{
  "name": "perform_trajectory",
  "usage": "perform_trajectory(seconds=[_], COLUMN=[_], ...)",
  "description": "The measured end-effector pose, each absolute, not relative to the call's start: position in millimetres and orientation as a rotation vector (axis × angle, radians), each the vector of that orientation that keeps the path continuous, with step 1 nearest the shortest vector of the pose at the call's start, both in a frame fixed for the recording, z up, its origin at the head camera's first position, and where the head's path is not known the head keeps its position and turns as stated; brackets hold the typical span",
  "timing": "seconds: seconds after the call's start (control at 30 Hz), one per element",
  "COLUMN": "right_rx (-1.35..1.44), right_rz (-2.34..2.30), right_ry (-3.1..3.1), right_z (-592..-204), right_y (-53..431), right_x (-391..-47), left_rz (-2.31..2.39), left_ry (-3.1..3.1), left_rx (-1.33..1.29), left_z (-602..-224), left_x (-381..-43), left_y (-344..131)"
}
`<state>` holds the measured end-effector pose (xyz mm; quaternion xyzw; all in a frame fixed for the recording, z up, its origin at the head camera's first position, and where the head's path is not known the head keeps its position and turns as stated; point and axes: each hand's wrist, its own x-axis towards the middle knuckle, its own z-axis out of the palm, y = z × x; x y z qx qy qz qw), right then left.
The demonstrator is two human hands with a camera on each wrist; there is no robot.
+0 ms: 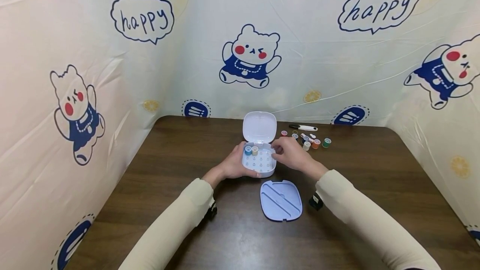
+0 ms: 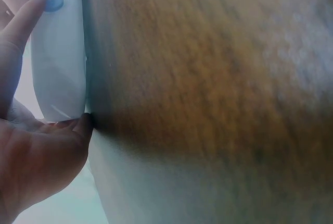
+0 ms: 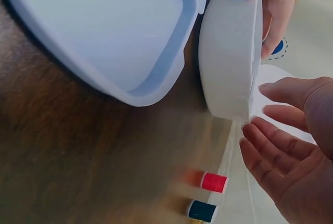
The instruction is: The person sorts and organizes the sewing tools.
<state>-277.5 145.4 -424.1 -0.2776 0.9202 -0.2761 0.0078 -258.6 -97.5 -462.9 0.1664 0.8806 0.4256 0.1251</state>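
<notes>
A white sewing box (image 1: 267,174) stands on the table with its lid (image 1: 259,126) raised at the back. Its inside has rows of small pegs. A blue thread spool (image 1: 248,151) and a cream thread spool (image 1: 255,151) stand in the back left corner. My left hand (image 1: 236,164) grips the box from the left, thumb along the front wall, as the left wrist view shows beside the box's front (image 2: 60,57). At the right rim is my right hand (image 1: 294,153); in the right wrist view its fingers (image 3: 270,153) are spread with nothing between them.
A lavender divided tray (image 1: 281,209) lies in front of the box. Behind my right hand are loose spools, among them red (image 1: 283,133), white (image 1: 306,146), orange (image 1: 316,143) and green (image 1: 327,143). A slim black-and-white tool (image 1: 305,128) lies beyond them, near the patterned curtain.
</notes>
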Motion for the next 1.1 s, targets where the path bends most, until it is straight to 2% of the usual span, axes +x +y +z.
perform_trajectory(seconds=[0.83,1.1], right_rx=[-0.712,-0.559], right_rz=[-0.843,-0.819], right_ry=[2.918,3.012], right_z=[-434,-439], right_y=[183,200], right_x=[-268,-264], left_rz=[1.231,1.236], left_ry=[2.603,2.606], left_rx=[0.467,0.455], left_z=[-462,-465], left_x=[-258,-259], left_y=[-96,-96])
